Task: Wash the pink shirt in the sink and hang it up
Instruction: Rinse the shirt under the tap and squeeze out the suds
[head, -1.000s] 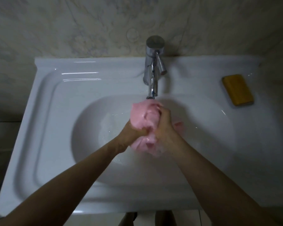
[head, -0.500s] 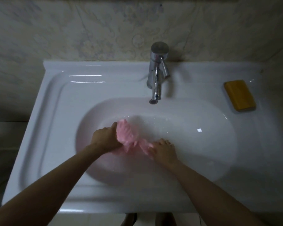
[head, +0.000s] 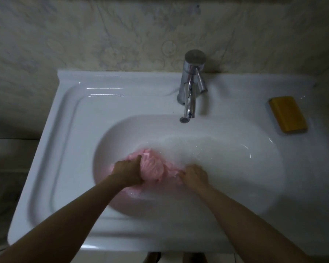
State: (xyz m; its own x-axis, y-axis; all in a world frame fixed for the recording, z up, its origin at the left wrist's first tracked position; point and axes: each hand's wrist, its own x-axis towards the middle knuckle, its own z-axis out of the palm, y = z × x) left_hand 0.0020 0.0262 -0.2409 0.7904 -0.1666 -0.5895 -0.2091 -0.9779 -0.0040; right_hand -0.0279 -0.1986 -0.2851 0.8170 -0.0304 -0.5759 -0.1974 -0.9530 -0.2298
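Lying near-left in the sink point(head: 65, 130), the pink shirt point(head: 152, 168) runs left to right, lower folds blurred under water. The left hand point(head: 126, 172) grips the bundle; the right hand point(head: 195, 174) pinches its right end.

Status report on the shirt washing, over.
Hands: left hand grips pink shirt, right hand holds its other end. Shirt bunched low in sink. Nothing in the way; soap bar off on rim.

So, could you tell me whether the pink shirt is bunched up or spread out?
Bunched up: the shirt is a crumpled wad low in the sink, gripped by the left hand, the right hand at its other end.
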